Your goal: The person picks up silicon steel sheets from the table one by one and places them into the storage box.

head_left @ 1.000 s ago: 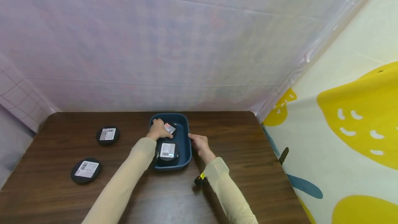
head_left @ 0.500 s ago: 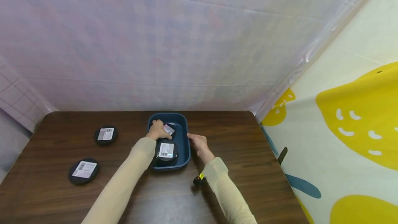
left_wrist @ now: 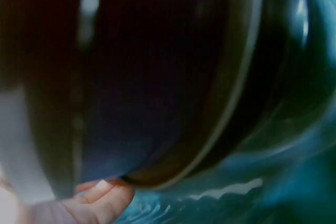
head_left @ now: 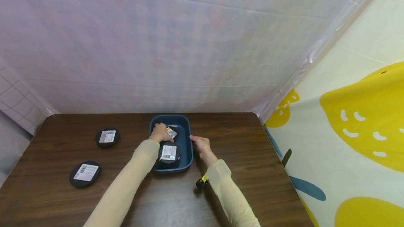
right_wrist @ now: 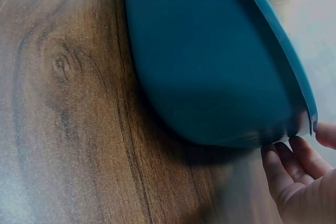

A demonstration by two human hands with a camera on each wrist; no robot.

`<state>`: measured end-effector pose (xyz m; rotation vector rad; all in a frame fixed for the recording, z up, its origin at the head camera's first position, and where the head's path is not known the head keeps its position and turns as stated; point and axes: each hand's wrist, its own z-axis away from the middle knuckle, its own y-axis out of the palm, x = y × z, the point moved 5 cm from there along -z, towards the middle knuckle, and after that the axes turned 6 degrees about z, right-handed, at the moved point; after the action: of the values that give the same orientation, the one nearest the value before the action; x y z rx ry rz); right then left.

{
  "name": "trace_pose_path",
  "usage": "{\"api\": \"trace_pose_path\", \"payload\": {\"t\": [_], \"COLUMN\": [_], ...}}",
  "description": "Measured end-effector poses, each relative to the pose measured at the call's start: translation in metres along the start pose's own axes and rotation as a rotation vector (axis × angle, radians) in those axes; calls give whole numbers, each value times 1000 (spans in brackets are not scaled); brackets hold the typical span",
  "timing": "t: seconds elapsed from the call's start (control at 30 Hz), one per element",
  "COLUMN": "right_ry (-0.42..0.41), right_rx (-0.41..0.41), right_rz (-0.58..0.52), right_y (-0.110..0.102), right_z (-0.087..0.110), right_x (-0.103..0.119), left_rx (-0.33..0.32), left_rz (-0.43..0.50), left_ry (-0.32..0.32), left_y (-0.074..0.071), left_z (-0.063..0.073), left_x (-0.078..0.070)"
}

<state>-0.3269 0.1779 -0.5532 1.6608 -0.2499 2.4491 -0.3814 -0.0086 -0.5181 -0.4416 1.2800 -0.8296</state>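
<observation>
A blue tray (head_left: 186,146) stands at the back middle of the table, with black round labelled containers in it. My left hand (head_left: 160,133) reaches inside and grips the rear container (head_left: 172,132), partly hiding it. Nearer the tray's front sits another black container (head_left: 169,152), label up, close to the left wrist. In the left wrist view a dark curved container wall (left_wrist: 157,77) fills most of the picture, fingertips showing at its lower edge. My right hand (head_left: 203,147) pinches the tray's right rim, thumb above and fingers below in the right wrist view.
Two flat black round containers (head_left: 107,137) with white labels lie on the brown wooden table (head_left: 249,171) at the left. A small black object (head_left: 201,184) with a yellow part sits beside the right sleeve. A patterned curtain (head_left: 176,45) hangs behind the table.
The rear container's label has turned or tilted slightly under my left hand, its glare shifting. The right hand keeps its place at the rim. The head view has shifted a little.
</observation>
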Motion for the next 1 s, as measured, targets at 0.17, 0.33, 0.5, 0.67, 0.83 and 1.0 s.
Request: {"api": "trace_pose_path", "payload": {"t": [0.17, 0.33, 0.5, 0.67, 0.83, 1.0], "right_ry": [17, 22, 22, 16, -9, -43], "right_rx": [2, 1, 12, 3, -13, 9], "right_rz": [7, 9, -2, 1, 4, -5], "right_y": [2, 1, 0, 0, -1, -1], "right_z": [1, 0, 1, 0, -3, -6], "right_x": [-1, -1, 1, -1, -3, -5], "left_rx": [-13, -61, -115, -172, -233, -289], "left_rz": [5, 56, 95, 168, 236, 260], "left_ry": [18, 97, 160, 187, 177, 184], "left_y": [-4, -19, -40, -57, -72, -85], "left_z": [1, 5, 11, 20, 36, 51], "left_x": [0, -13, -28, -28, -17, -2]}}
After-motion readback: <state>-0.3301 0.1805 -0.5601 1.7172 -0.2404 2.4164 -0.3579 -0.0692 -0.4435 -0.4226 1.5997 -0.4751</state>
